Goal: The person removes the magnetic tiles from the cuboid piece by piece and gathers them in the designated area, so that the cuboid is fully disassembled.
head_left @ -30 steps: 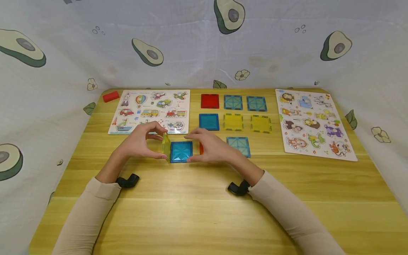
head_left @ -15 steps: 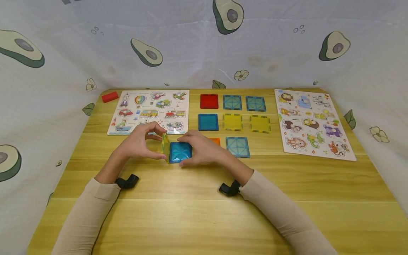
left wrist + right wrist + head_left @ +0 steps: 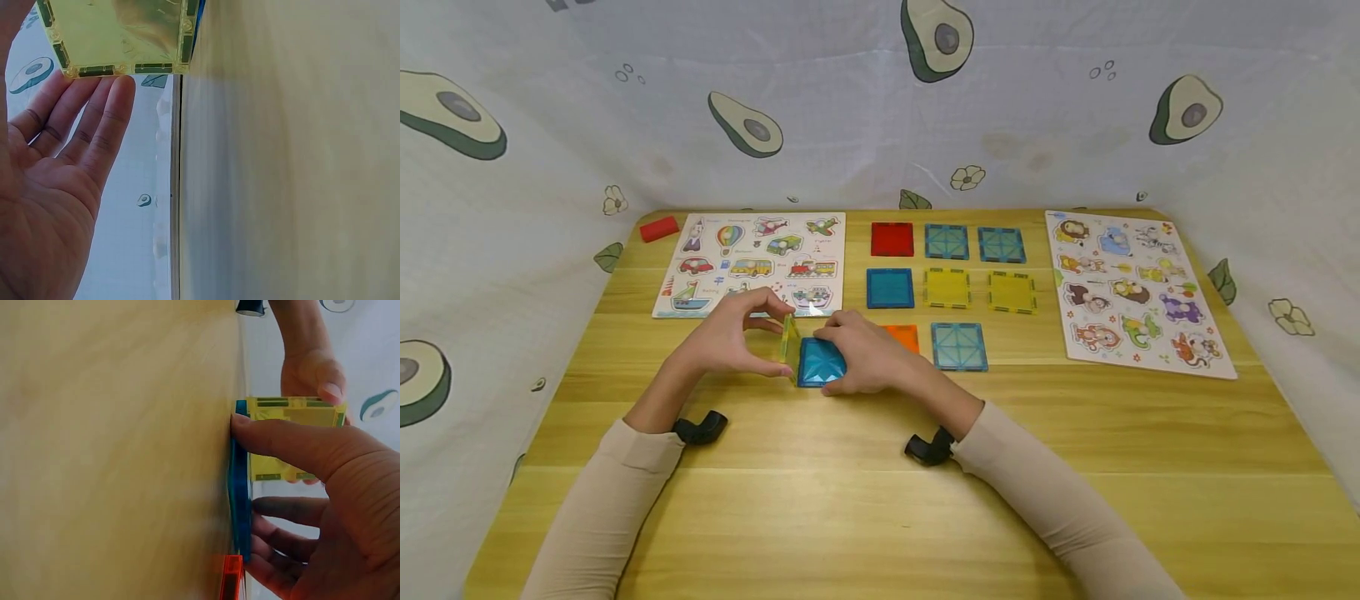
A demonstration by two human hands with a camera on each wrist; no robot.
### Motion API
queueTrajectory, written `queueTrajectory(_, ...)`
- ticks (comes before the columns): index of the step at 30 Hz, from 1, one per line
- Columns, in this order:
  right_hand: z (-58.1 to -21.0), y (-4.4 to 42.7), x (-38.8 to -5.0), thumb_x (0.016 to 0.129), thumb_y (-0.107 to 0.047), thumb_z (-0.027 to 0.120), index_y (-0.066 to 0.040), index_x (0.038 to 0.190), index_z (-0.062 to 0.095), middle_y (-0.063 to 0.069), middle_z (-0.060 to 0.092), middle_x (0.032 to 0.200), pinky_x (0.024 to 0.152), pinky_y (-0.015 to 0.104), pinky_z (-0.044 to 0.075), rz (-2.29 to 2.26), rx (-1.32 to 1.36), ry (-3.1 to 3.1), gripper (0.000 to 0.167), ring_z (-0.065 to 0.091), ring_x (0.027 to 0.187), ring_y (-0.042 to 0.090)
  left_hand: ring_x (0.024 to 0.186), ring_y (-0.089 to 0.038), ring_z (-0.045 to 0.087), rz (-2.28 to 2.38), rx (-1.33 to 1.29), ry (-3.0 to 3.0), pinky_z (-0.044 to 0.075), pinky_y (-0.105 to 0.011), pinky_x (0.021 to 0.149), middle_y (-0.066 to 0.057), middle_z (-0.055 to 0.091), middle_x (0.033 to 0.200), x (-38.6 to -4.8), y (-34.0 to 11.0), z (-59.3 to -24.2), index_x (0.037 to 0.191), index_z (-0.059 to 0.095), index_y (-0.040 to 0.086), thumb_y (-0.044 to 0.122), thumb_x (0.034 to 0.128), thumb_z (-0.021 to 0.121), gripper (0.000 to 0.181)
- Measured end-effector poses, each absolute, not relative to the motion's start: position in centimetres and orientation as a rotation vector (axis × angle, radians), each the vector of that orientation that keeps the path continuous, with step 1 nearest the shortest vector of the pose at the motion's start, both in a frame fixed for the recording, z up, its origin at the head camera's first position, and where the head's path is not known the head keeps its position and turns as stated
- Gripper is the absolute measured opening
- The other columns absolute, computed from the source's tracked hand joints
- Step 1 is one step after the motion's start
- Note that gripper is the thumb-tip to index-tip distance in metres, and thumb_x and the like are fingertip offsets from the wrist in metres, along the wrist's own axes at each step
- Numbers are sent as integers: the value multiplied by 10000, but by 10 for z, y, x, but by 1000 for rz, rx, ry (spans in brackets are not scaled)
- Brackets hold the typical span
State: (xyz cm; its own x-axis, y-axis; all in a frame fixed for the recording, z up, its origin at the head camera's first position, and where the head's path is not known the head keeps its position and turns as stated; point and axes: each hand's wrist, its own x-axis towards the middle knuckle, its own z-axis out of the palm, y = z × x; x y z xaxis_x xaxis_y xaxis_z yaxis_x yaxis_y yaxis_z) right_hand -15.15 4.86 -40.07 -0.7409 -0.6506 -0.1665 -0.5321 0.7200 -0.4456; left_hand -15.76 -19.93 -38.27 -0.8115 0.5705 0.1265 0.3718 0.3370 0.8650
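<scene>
My left hand holds a yellow translucent magnetic tile on edge between thumb and fingers. In the left wrist view the tile's lower rim lies against the fingertips. The tile stands upright along the left side of a blue magnetic tile. With thumb on the near edge and fingers on the far edge, my right hand grips that blue tile and covers its right part. In the right wrist view the blue tile lies close to the tabletop, touching or nearly touching the yellow one.
An orange tile lies partly behind my right hand. Beyond it are a pale blue tile, yellow tiles, a red tile and more blue ones. Puzzle boards stand left and right; a red block lies far left.
My right hand has moved left onto the blue tile and taken hold of it; the tile has shifted slightly nearer. The orange tile shows more. The left hand stays put with the yellow tile.
</scene>
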Motion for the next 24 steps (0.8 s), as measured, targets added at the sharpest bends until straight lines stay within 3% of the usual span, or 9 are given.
queueTrajectory(5, -400, 49, -151, 771, -454, 869, -96, 1436, 599, 90, 552, 1373, 1010, 374, 523, -587, -923, 2607, 801, 471, 1221, 228, 1085, -387, 653, 1482, 858, 2386, 583, -525, 955, -244, 616, 1170, -154, -197, -376, 1140, 600, -97, -40, 591, 972, 665)
queueTrajectory(11, -396, 51, -151, 745, -413, 882, -94, 1368, 652, 104, 580, 1375, 1028, 400, 527, -714, -891, 2591, 736, 489, 1214, 239, 1094, -360, 646, 1483, 864, 2386, 584, -527, 957, -224, 619, 1167, -155, -198, -377, 1139, 604, -85, -36, 587, 977, 668)
queueTrajectory(17, -386, 57, -147, 733, -410, 875, -113, 1408, 625, 95, 565, 1388, 987, 396, 536, -789, -891, 2601, 778, 501, 1186, 238, 1094, -314, 649, 1469, 857, 2404, 590, -509, 954, -200, 625, 1166, -156, -197, -378, 1133, 607, -73, -4, 577, 991, 680)
queueTrajectory(24, -377, 79, -143, 732, -411, 860, -138, 1418, 622, 68, 544, 1403, 1014, 416, 542, -795, -889, 2653, 776, 488, 1234, 222, 1099, -343, 657, 1479, 838, 2401, 584, -504, 967, -227, 625, 1182, -156, -198, -379, 1128, 611, -61, 3, 571, 997, 680)
